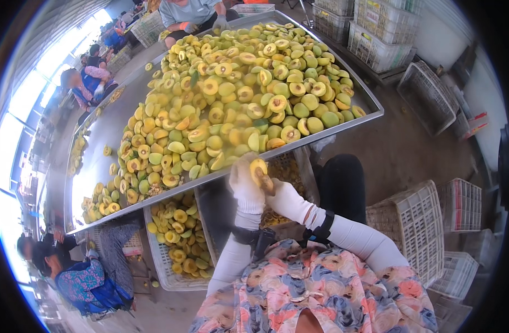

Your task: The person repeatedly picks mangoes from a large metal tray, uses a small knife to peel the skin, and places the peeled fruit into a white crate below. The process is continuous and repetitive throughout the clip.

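Observation:
My left hand (247,179), in a white glove, holds a halved yellow-green stone fruit (258,167) just off the near rim of a metal table (221,171). The cut face of the fruit is turned up towards me. Close against it is my right hand (285,200), also gloved in white. A brownish, blurred shape (266,182) lies between the right hand and the cut face; whether it is a bare fingertip or a small tool, I cannot tell. Before me on the table is a large heap of halved fruits (221,104), many showing brown pits or hollows.
Below the table edge, a white plastic crate (171,283) holds fruit halves; another container (310,177) holds brownish-yellow scraps. Empty-looking crates (421,229) lie at my right. Stacked crates (379,45) stand behind. A person (192,16) sits across the table, others at the left.

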The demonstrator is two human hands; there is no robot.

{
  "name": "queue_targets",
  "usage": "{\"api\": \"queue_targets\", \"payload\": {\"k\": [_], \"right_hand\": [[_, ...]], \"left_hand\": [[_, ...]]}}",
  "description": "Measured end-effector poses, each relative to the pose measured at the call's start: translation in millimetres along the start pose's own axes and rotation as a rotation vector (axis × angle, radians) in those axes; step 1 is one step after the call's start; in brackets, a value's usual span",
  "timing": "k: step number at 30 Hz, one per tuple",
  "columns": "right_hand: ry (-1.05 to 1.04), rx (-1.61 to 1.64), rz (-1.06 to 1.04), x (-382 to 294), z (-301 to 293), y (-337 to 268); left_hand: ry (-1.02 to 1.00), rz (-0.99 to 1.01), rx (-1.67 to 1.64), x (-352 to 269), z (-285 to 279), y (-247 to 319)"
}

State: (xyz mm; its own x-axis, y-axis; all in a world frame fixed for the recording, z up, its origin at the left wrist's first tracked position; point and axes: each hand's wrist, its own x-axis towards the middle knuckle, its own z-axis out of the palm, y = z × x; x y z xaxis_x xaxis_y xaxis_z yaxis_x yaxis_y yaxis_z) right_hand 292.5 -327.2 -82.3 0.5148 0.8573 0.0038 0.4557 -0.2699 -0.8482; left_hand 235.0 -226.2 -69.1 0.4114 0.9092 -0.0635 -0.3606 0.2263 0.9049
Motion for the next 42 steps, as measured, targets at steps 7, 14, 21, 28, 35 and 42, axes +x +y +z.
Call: {"api": "queue_targets", "payload": {"k": [7,14,21,28,35,42], "right_hand": [[-0.039,-0.024,-0.093,1.4,-4.4,3.3],[-0.313,0.386,0.239,-8.2,-18.2,-19.1],[-0.253,0.401,0.283,-17.5,-19.4,-18.9],[-0.709,1.051,0.593,-19.7,-23.3,3.8],[-0.212,0.302,-0.019,-21.9,-8.6,4.4],[-0.582,0.558,0.514,-11.9,-17.3,4.9]], "left_hand": [[-0.334,0.331,0.347,3.6,-13.0,2.0],[-0.46,0.427,0.474,2.8,-14.2,21.3],[-0.446,-0.308,0.138,19.7,-18.3,32.9],[-0.41,0.03,0.055,-7.9,-17.1,14.9],[-0.618,-0.248,-0.175,3.3,-32.7,1.4],[-0.335,-0.262,-0.462,-4.7,-21.3,-15.4]]}}
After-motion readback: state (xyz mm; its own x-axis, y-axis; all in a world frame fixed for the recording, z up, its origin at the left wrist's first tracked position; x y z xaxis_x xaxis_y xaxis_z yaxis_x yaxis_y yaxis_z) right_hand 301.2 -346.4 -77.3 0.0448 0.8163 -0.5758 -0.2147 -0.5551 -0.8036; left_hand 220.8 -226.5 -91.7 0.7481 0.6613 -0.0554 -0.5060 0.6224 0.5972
